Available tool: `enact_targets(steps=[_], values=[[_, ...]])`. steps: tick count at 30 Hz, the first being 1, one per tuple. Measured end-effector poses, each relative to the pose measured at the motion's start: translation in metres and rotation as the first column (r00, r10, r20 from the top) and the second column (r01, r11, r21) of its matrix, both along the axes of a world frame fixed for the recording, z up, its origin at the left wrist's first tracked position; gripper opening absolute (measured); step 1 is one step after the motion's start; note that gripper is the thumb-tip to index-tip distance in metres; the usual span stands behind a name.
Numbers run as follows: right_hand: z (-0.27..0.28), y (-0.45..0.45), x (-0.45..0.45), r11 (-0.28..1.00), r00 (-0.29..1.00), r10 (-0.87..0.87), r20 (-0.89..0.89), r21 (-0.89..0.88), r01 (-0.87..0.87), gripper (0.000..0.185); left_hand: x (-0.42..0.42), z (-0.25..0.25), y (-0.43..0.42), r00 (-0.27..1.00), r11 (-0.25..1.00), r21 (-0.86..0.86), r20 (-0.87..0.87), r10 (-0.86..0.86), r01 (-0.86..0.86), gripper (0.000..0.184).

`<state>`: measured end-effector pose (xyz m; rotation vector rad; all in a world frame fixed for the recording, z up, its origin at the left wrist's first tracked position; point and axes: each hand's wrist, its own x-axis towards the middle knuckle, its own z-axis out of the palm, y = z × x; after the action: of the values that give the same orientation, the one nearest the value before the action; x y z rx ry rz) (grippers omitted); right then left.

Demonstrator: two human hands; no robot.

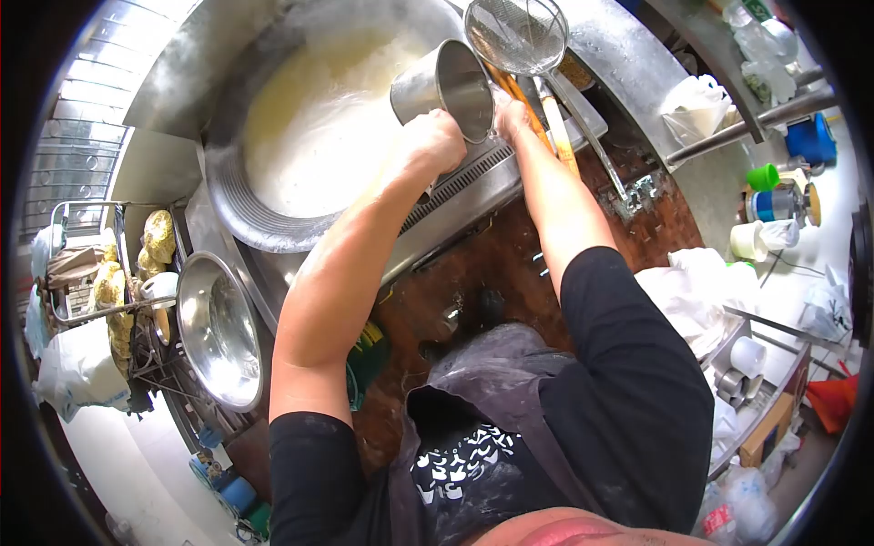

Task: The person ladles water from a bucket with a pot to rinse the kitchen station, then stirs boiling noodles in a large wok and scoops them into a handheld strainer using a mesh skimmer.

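Note:
A large wok [228,196] holds steaming liquid [314,136], white and frothy in the middle and yellowish towards the back. Over its right edge I hold a deep metal pot [414,89], tilted on its side with its mouth facing right. My left hand [435,141] is closed at the pot's near side; its fingertips are partly hidden. My right hand [510,116] grips the pot's right rim, with some fingers out of sight. Just beyond my right hand lies a wire-mesh strainer [517,35] with a long handle, alongside wooden-handled tools [557,127].
A steel counter [473,196] with a slotted vent borders the wok. To the left are a big metal bowl [218,328] and a wire rack [123,300] with yellowish items. White cloth or bags [692,296] and a shelf [760,414] stand right. The brown floor [428,309] looks wet.

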<state>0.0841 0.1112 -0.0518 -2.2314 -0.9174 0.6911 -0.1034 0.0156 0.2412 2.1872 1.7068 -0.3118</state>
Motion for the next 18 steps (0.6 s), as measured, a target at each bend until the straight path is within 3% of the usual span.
enact_targets(steps=[1, 3, 4, 5, 7, 8, 10, 13, 15, 17, 18], values=[[0.004, -0.001, 0.001, 0.989, 0.978, 0.150, 0.143, -0.007, -0.151, 0.020, 0.002, 0.004, -0.001, 1.000, 0.999, -0.034, -0.007, -0.019, 0.019, 0.025], [0.031, -0.008, 0.005, 0.898, 0.808, 0.428, 0.405, -0.088, -0.432, 0.021, 0.008, 0.018, -0.004, 0.998, 0.993, -0.107, -0.016, -0.055, 0.053, 0.026], [0.035, -0.011, 0.009, 0.800, 0.664, 0.587, 0.464, -0.209, -0.562, 0.023, 0.009, 0.020, -0.006, 0.998, 0.992, -0.109, -0.009, -0.068, 0.067, 0.027], [0.036, -0.022, 0.010, 0.779, 0.659, 0.622, 0.423, -0.253, -0.573, 0.024, 0.009, 0.021, -0.009, 0.996, 0.990, -0.112, -0.004, -0.085, 0.084, 0.028], [0.037, -0.038, 0.017, 0.730, 0.644, 0.683, 0.343, -0.332, -0.597, 0.026, 0.009, 0.021, -0.014, 0.994, 0.989, -0.107, 0.041, -0.102, 0.106, 0.028], [0.027, -0.053, 0.014, 0.833, 0.731, 0.553, 0.400, -0.291, -0.472, 0.019, 0.008, 0.022, -0.019, 0.992, 0.989, -0.101, 0.081, -0.101, 0.109, 0.027], [0.029, -0.100, 0.005, 0.881, 0.790, 0.466, 0.398, -0.293, -0.372, 0.023, 0.009, 0.017, -0.024, 0.984, 0.991, -0.050, 0.138, -0.117, 0.124, 0.026], [-0.001, -0.157, 0.001, 0.806, 0.729, 0.575, 0.372, -0.410, -0.426, 0.049, 0.013, -0.014, -0.029, 0.975, 0.992, 0.057, 0.190, -0.119, 0.110, 0.027], [-0.095, -0.167, 0.011, 0.851, 0.702, 0.524, 0.483, -0.256, -0.459, 0.047, 0.018, -0.031, -0.035, 0.970, 0.995, 0.092, 0.235, -0.052, 0.031, 0.030], [-0.040, -0.185, 0.006, 0.873, 0.886, 0.463, 0.034, -0.190, -0.450, 0.044, 0.023, -0.051, -0.034, 0.986, 0.990, 0.131, 0.153, -0.071, 0.051, 0.036], [-0.011, -0.195, 0.003, 0.894, 0.896, 0.400, -0.194, -0.135, -0.428, 0.044, 0.024, -0.053, -0.036, 0.993, 0.988, 0.142, 0.097, -0.066, 0.052, 0.036]])
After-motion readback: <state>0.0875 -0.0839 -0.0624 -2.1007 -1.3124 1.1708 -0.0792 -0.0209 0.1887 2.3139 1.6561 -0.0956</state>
